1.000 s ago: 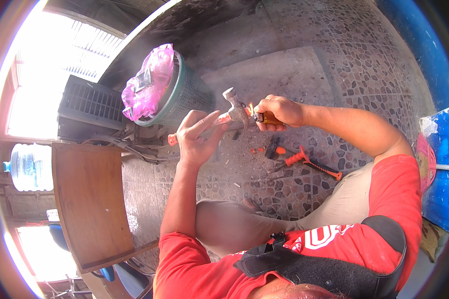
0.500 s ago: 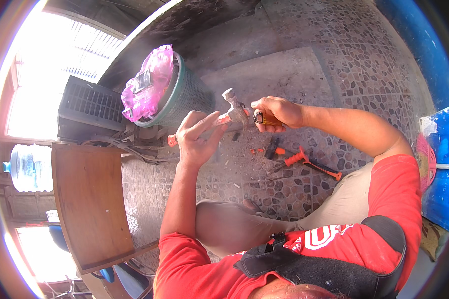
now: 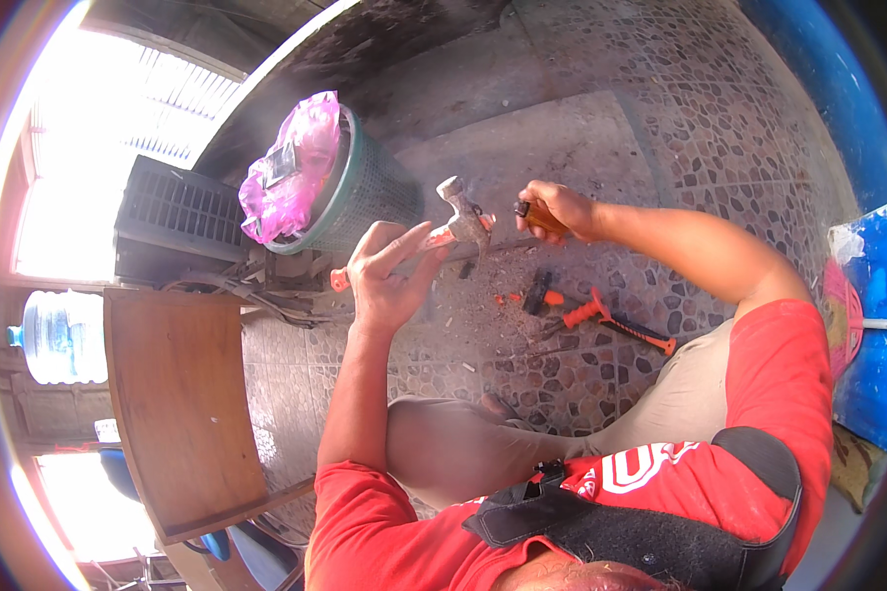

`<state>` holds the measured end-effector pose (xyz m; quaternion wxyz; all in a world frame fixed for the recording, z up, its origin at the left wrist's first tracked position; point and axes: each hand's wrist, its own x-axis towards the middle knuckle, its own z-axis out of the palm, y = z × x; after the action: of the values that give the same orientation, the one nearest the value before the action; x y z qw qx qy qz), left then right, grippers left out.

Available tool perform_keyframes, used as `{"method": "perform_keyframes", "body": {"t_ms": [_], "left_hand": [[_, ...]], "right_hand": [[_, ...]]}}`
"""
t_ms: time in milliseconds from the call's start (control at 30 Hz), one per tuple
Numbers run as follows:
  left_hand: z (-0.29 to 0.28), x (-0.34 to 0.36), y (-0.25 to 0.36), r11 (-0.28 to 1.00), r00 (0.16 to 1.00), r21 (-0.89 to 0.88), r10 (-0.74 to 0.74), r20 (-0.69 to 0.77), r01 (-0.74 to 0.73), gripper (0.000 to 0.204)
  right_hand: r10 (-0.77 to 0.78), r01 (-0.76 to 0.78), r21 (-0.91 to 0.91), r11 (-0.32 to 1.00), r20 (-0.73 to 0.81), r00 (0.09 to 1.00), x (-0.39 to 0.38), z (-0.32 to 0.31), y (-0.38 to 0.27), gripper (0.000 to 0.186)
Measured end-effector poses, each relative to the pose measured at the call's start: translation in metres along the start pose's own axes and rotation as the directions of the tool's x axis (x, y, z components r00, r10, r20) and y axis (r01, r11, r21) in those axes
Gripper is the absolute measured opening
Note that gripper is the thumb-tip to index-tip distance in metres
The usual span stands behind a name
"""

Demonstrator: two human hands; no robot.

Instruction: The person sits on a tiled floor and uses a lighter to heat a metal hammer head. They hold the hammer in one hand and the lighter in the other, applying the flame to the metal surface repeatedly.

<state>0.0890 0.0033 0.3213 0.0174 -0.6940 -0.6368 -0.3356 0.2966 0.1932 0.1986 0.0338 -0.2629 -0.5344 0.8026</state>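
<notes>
My left hand point(image 3: 389, 271) is closed around the handle of a claw hammer point(image 3: 463, 219), some of its fingers loosely raised. The hammer has a worn grey metal head and an orange-red handle, and its head points toward my right hand. In my right hand point(image 3: 564, 212) is a lighter point(image 3: 540, 219) with an amber body and a dark top. A small gap separates the lighter from the hammer head; whether it is lit I cannot tell. On the floor below lie a black-headed hammer point(image 3: 537, 293) and a chisel with an orange hand guard point(image 3: 589, 309).
A green basket point(image 3: 379, 192) holding a pink plastic bag point(image 3: 301, 163) stands at the far left, beside a dark slatted box point(image 3: 172, 217). Nearer left are a wooden board point(image 3: 182, 394) and a water jug point(image 3: 64, 337). Debris point(image 3: 488, 320) litters the stone-patterned floor point(image 3: 719, 128).
My right hand has drawn the lighter a little to the right, away from the hammer head, and tilted it. My left hand and the claw hammer have stayed nearly still.
</notes>
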Motion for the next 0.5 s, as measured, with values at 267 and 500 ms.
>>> {"method": "perform_keyframes", "body": {"t_ms": [267,500], "left_hand": [[0.0,0.003,0.003,1.0,1.0,-0.016,0.009,-0.001,-0.009,0.038],[-0.004,-0.001,0.001,1.0,1.0,0.004,0.001,0.001,-0.001,0.038]], "right_hand": [[-0.045,-0.085,-0.692,0.717,-0.167,0.985,0.022,-0.075,0.077,0.037],[-0.109,-0.074,-0.98,0.186,-0.096,0.989,0.004,-0.075,0.067,0.048]]}}
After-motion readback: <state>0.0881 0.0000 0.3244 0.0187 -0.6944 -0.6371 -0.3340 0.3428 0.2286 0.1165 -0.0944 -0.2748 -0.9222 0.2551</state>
